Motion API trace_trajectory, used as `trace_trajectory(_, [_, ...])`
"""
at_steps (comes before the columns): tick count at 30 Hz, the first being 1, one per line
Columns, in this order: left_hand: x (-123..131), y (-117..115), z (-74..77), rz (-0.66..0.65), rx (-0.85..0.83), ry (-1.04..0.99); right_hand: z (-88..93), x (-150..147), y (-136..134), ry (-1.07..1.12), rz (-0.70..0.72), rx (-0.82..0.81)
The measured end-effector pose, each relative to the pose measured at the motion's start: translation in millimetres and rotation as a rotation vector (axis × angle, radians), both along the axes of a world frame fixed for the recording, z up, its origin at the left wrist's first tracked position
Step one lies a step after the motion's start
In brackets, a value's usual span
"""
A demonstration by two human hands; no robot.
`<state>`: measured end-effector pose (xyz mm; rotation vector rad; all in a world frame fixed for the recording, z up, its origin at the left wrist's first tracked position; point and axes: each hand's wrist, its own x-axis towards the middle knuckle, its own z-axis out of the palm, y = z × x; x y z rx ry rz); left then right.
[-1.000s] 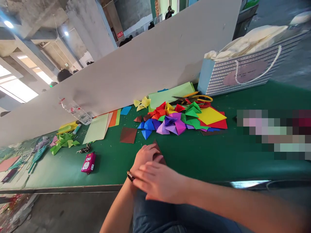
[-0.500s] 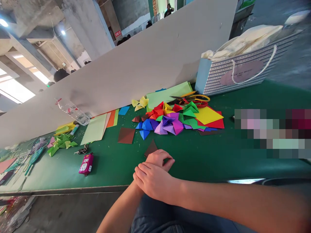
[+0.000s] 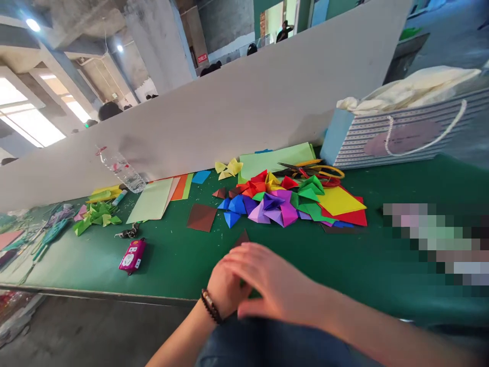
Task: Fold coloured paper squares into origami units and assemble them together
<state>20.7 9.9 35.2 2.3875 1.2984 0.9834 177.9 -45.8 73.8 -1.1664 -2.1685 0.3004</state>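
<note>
My left hand (image 3: 225,288), with a dark beaded bracelet on its wrist, rests near the green table's front edge. My right hand (image 3: 275,278) arches over it with slightly spread fingers and holds nothing I can see. Just past the fingers, the tip of a dark brown paper piece (image 3: 242,238) shows. The rest of that paper is hidden by my hands, so I cannot tell whether the left hand grips it. A square brown paper sheet (image 3: 201,217) lies farther out, beside a pile of folded origami pieces (image 3: 267,204).
The green work table (image 3: 171,270) holds scissors (image 3: 305,171), coloured paper sheets, a pink pouch (image 3: 132,256) and a water bottle (image 3: 122,172). A striped gift bag (image 3: 397,137) stands at the back right against a white partition (image 3: 229,122). A pixelated patch covers the table's right side.
My right hand has lifted from lying across the left and now arches over it. Less of the brown paper shows past my fingers, and the view has shifted slightly.
</note>
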Motion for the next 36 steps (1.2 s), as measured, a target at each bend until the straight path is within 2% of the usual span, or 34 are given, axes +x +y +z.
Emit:
trace_trajectory(2, [-6.7, 15.1, 4.1, -0.113, -0.003, 0.091, -1.5, 27.3, 17.3, -0.041, -0.127, -0.105])
trace_trajectory(4, [-10.9, 21.9, 2.2, -0.145, 0.025, 0.205, -14.1, 44.7, 38.0, -0.088, -0.206, -0.186])
trace_trajectory(8, [-5.0, 19.4, -9.3, -0.005, 0.019, 0.287, -50.7, 54.0, 62.1, -0.113, -0.178, -0.232])
trace_trajectory(11, [5.1, 17.4, -15.0, 0.028, -0.049, 0.259, -65.1, 53.2, 62.7, -0.09, -0.182, -0.223])
trace_trajectory(14, [11.4, 18.7, -16.4, -0.015, -0.119, 0.155, -66.2, 54.5, 58.9, -0.064, -0.184, -0.216])
trace_trajectory(17, [12.6, 19.7, -14.9, -0.115, -0.221, 0.013, -62.4, 56.4, 56.6, -0.034, -0.178, -0.211])
trace_trajectory(21, [9.0, 18.6, -9.5, -0.222, -0.361, -0.161, -56.2, 58.2, 54.6, 0.02, -0.193, -0.271])
trace_trajectory(25, [6.1, 16.7, -5.3, -0.112, -0.414, -0.35, -50.3, 59.5, 51.1, 0.139, -0.141, -0.272])
trace_trajectory(27, [6.7, 16.3, -5.0, -0.067, -0.564, -0.464, -48.8, 59.6, 50.0, 0.24, -0.163, -0.283])
trace_trajectory(30, [8.9, 16.4, -5.7, -0.05, -0.731, -0.528, -49.3, 58.5, 50.4, 0.351, -0.212, -0.417])
trace_trajectory(33, [10.4, 17.0, -6.5, -0.017, -0.721, -0.541, -51.5, 56.7, 52.1, 0.428, -0.222, -0.57])
trace_trajectory(36, [10.1, 18.9, -8.5, -0.021, -0.724, -0.56, -53.5, 55.2, 53.2, 0.459, -0.215, -0.61])
